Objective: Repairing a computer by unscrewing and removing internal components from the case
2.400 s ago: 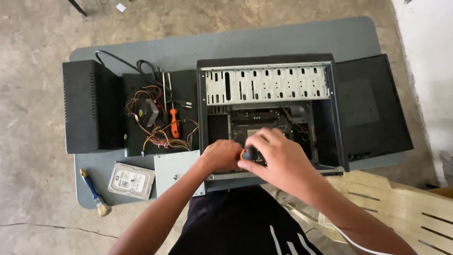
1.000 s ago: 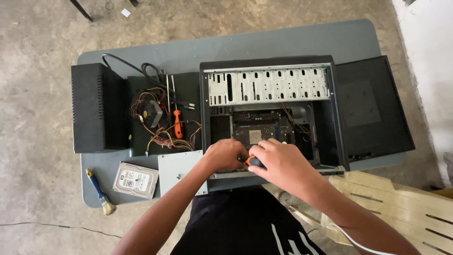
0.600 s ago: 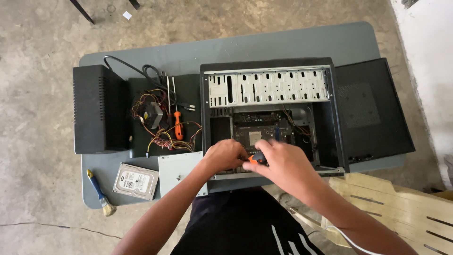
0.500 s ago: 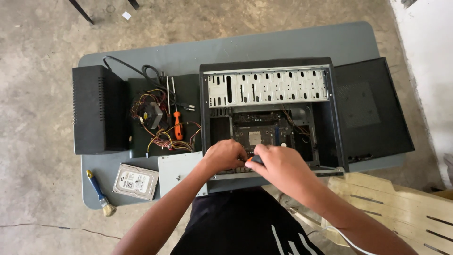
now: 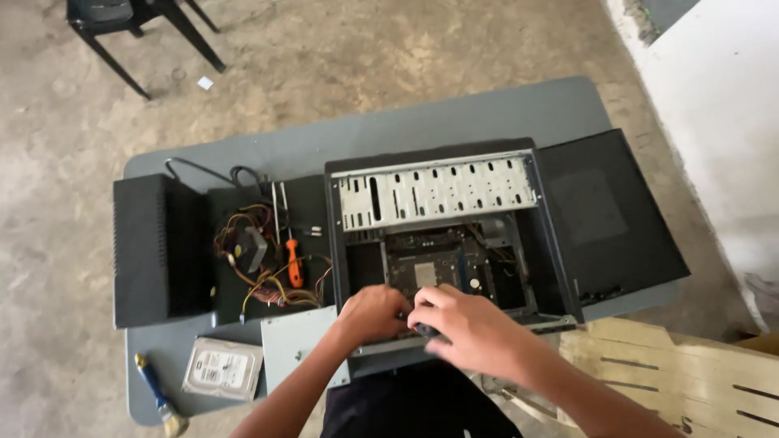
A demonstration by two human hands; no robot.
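A person leans over an open computer case (image 5: 442, 243) lying on its side on a grey surface (image 5: 454, 122), seen from above. Both hands meet at the case's near edge, over the circuit board (image 5: 434, 264) inside. The left hand (image 5: 372, 312) is curled at the rim of the case. The right hand (image 5: 466, 328), just beside it, is closed around a small dark object (image 5: 423, 329), possibly a tool handle; the view is too blurred to be sure. Left of the case lie a tangle of coloured wires (image 5: 264, 272) and an orange-handled screwdriver (image 5: 293, 264). Farther left stands a black box (image 5: 154, 247). Near the case's front-left corner rest a silver hard drive (image 5: 221, 369) and a blue-handled brush (image 5: 158, 393).
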